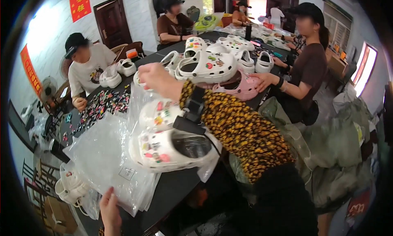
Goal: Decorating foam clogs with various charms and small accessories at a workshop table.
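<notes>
My left hand is at the lower left edge of a stack of clear plastic bags, with its fingers stretched out along the bags' edge. My right arm crosses the table in a yellow-and-black patterned sleeve with a dark wrist strap. Beyond it, my right hand is over a white clog at the near side of a pile; its fingers are bent and partly hidden. Beneath that arm, a white clog with colourful charms lies partly in clear plastic, against another charmed white clog.
White clogs are piled ahead, beside a pink clog that a co-worker's hand touches. Loose charms cover the table at left. Bagged clogs sit at the left edge. Green sacks stand right. Several people sit around.
</notes>
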Demonstrator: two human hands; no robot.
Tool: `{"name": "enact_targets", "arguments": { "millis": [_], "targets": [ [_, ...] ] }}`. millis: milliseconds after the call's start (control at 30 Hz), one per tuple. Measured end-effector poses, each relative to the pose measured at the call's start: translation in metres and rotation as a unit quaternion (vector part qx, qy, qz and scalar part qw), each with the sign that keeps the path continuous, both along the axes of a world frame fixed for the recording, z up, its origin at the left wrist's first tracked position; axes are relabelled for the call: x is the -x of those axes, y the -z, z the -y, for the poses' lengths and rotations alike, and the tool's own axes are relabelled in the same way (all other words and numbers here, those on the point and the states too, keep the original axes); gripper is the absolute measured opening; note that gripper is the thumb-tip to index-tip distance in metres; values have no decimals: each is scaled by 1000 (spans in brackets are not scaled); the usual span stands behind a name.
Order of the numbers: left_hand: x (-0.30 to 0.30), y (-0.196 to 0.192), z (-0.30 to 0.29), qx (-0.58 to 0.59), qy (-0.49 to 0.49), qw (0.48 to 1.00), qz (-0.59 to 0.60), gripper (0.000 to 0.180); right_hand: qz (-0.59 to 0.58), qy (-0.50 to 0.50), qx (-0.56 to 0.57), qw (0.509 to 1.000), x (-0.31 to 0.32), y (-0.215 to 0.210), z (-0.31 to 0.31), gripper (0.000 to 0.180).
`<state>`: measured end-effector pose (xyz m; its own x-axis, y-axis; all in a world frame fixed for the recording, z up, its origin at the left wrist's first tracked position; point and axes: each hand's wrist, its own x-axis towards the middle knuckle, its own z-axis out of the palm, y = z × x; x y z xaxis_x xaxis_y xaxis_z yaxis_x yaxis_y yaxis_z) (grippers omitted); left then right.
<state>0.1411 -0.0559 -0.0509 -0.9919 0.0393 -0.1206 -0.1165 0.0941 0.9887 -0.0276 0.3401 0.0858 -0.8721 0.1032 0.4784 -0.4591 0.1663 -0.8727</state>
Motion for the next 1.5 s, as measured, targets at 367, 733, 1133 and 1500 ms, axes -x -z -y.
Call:
{"name": "enact_targets", "arguments": {
  "millis": [367, 733, 1133, 1500],
  "targets": [
    [-28, -102, -46, 293, 341, 891, 69, 49, -105, 31, -317, 942, -77, 51, -31, 26],
    [12, -97, -124, 429, 303, 786, -326, 67, -10, 83, -275, 958, -80, 108, -88, 24],
    [41, -58, -151, 489, 217, 741, -406, 81, -11, 197, -271, 942, -105, 133, -107, 37],
    [99, -28, -118, 137, 227, 963, -49, 73, 137, 155, -25, 978, -118, 138, -112, 49]
  ]
}}
